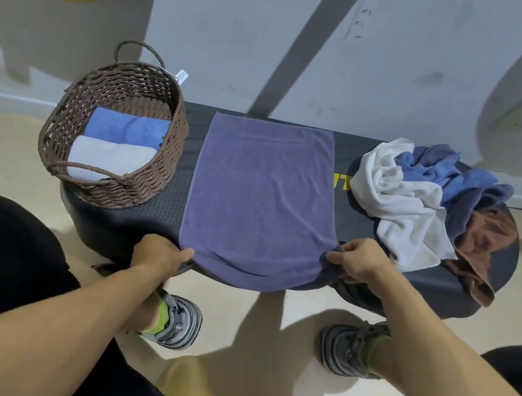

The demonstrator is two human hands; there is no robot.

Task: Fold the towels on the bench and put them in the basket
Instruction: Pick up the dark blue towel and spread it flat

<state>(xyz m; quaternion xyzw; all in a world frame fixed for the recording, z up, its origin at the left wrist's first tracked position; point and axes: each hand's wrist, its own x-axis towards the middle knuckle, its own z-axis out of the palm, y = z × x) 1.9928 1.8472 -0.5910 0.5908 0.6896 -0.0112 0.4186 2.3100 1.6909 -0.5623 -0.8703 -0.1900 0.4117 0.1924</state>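
purple towel (261,198): we see it spread flat on the bench (160,212), between the basket (171,148) and the pile of towels (424,204); its long axis runs away from us, near edge hanging over.
left hand (158,255): fingers pinch the near left corner.
right hand (358,260): fingers pinch the near right corner.
coming move: we judge both corners go straight away from us, to the far edge; both hands are equally near.

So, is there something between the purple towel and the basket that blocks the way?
Nothing visible does. Only bare bench lies between the purple towel and the basket, whose open top shows two folded towels inside.
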